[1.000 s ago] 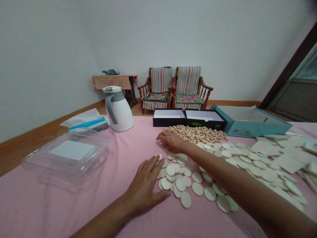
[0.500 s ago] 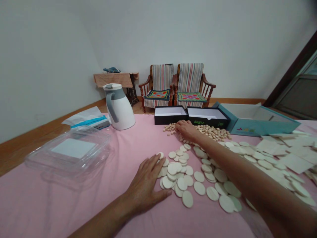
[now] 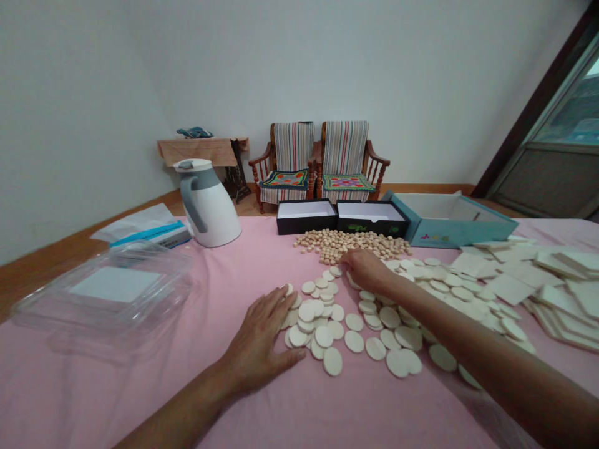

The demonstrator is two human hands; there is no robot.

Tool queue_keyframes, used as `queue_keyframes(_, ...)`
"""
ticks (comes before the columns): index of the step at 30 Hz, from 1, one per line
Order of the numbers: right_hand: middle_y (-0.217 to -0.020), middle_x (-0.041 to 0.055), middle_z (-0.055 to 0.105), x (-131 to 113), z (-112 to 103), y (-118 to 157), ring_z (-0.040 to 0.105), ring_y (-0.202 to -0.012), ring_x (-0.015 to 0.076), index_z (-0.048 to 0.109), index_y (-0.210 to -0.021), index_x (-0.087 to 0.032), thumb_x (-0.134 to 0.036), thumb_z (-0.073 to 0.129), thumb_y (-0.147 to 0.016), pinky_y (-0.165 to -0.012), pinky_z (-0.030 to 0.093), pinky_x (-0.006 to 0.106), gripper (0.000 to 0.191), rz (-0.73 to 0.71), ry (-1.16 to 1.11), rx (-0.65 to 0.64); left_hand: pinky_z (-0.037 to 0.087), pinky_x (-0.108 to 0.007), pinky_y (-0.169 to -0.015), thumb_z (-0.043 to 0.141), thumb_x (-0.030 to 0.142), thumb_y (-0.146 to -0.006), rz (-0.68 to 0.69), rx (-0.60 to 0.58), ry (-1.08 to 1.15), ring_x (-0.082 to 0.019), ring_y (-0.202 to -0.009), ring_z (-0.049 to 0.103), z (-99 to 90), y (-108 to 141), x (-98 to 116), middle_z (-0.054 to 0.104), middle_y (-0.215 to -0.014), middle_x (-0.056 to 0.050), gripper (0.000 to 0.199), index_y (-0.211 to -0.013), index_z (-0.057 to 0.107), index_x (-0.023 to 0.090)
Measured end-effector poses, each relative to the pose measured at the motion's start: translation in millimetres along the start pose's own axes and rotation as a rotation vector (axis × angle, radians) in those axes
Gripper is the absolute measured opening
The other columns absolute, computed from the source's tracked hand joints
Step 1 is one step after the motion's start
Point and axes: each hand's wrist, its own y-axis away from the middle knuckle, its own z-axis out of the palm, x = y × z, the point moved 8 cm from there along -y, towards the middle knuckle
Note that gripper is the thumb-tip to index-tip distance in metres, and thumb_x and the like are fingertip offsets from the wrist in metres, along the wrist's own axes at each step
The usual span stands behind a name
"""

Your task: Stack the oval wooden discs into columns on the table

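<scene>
My left hand (image 3: 262, 340) lies flat on the pink cloth, fingers stretched and thumb apart. Its fingertips touch the left edge of a spread of thin round wooden discs (image 3: 324, 337). Across the discs reaches my right hand (image 3: 367, 269), between them and a heap of small wooden beads (image 3: 327, 244). The fingers of that hand are bent down and look drawn together at the near edge of the beads. What they hold, if anything, is hidden. More discs lie under and beside my right forearm.
Behind the beads stand two black boxes (image 3: 306, 226) and a blue box (image 3: 461, 231). Square wooden pieces (image 3: 512, 284) are piled at right. At left are a white jug (image 3: 213, 215), a tissue pack (image 3: 152, 236) and a clear plastic container (image 3: 154, 274).
My right hand has drawn back from over the beads to their near edge, by the discs. My left hand stays by the discs. The view has turned slightly right.
</scene>
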Motion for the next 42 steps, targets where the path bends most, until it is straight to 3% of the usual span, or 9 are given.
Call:
queue_keyframes(4, -0.093, 0.0105, 0.067, 17.4, -13.8, 18.0, 0.06, -0.087, 0.0198, 0.066, -0.091, -0.016, -0.017, 0.045, -0.081, -0.075, 0.038, 0.026, 0.023, 0.089, -0.024, 0.101, 0.02, -0.055, -0.11, 0.055, 0.065, -0.076, 0.023, 0.032, -0.028, -0.034, -0.138, 0.02, -10.0, -1.9, 8.2, 0.021, -0.152, -0.012, 0.088, -0.145, 0.023, 0.023)
queue_keyframes(8, -0.097, 0.0135, 0.066, 19.5, -13.8, 35.5, 0.058, -0.093, 0.0261, 0.062, -0.098, -0.015, -0.043, 0.048, -0.083, -0.081, 0.037, 0.036, 0.035, 0.113, 0.041, 0.075, 0.017, -0.051, -0.113, 0.052, 0.067, -0.077, 0.187, 0.001, -0.059, -0.031, -0.137, 0.023, -17.5, -29.6, 44.9, 0.031, -0.149, -0.011, 0.081, -0.142, 0.032, 0.022)
queue_keyframes(12, -0.106, 0.0177, 0.063, 13.9, -3.2, 42.3, 0.054, -0.102, 0.0321, 0.06, -0.103, -0.012, -0.054, 0.05, -0.079, -0.086, 0.033, 0.044, 0.05, 0.128, 0.098, 0.029, 0.027, -0.045, -0.109, 0.052, 0.054, -0.082, 0.266, -0.047, -0.093, -0.03, -0.132, 0.034, -4.6, -80.8, 75.7, 0.039, -0.144, -0.013, 0.066, -0.135, 0.04, 0.016)
queue_keyframes(17, -0.109, 0.0163, 0.062, 10.7, 1.0, 44.7, 0.051, -0.103, 0.033, 0.059, -0.107, -0.015, -0.049, 0.052, -0.077, -0.088, 0.031, 0.047, 0.046, 0.108, 0.098, 0.02, 0.039, -0.044, -0.097, 0.056, 0.043, -0.079, 0.203, -0.064, -0.15, -0.031, -0.117, 0.046, 17.1, -123.3, 79.1, 0.05, -0.127, -0.016, 0.052, -0.12, 0.049, 0.012)
queue_keyframes(26, -0.103, 0.017, 0.06, -46.5, 5.4, 54.6, 0.053, -0.097, 0.0273, 0.058, -0.105, -0.012, -0.016, 0.046, -0.081, -0.079, 0.039, 0.035, 0.027, -0.026, 0.005, -0.02, 0.043, -0.037, -0.082, 0.055, 0.031, -0.079, 0.167, -0.077, -0.201, -0.025, -0.093, 0.052, -4.2, -92.1, 62.1, 0.056, -0.101, -0.008, 0.021, -0.095, 0.054, 0.018)
queue_keyframes(31, -0.106, 0.0131, 0.061, -75.7, -3.1, 59.3, 0.056, -0.097, 0.0244, 0.059, -0.111, -0.015, -0.026, 0.052, -0.081, -0.08, 0.041, 0.033, 0.032, -0.173, -0.2, -0.06, 0.043, -0.034, -0.077, 0.061, 0.042, -0.077, 0.13, -0.165, -0.173, -0.024, -0.089, 0.054, -17.5, -69.9, 40.0, 0.058, -0.097, -0.008, 0.029, -0.093, 0.057, 0.018)
queue_keyframes(34, -0.11, 0.0106, 0.063, -49.4, -18.9, 50.4, 0.059, -0.097, 0.0201, 0.059, -0.113, -0.016, -0.031, 0.05, -0.084, -0.083, 0.042, 0.029, 0.034, -0.146, -0.302, -0.024, 0.043, -0.035, -0.081, 0.059, 0.049, -0.078, 0.143, -0.175, -0.074, -0.025, -0.094, 0.055, -26.5, -74.4, 28.9, 0.061, -0.098, -0.008, 0.037, -0.099, 0.06, 0.018)
queue_keyframes(38, -0.098, 0.0174, 0.067, 37.9, -28.8, 33.2, 0.061, -0.096, 0.028, 0.066, -0.095, -0.011, -0.033, 0.044, -0.087, -0.084, 0.041, 0.039, 0.032, 0.226, 0.003, 0.022, 0.044, -0.036, -0.086, 0.057, 0.036, -0.081, 0.088, -0.072, 0.025, -0.024, -0.098, 0.058, -35.6, -103.5, 17.7, 0.064, -0.105, -0.01, 0.031, -0.103, 0.061, 0.015)
queue_keyframes(42, -0.108, 0.0179, 0.065, 95.3, -16.0, 28.6, 0.058, -0.104, 0.0322, 0.065, -0.099, -0.013, -0.049, 0.05, -0.082, -0.087, 0.039, 0.045, 0.043, 0.373, 0.101, -0.055, 0.048, -0.028, -0.078, 0.053, 0.027, -0.083, 0.111, -0.073, 0.065, -0.019, -0.089, 0.062, -15.4, -138.8, 33.7, 0.068, -0.1, -0.006, 0.024, -0.101, 0.064, 0.016)
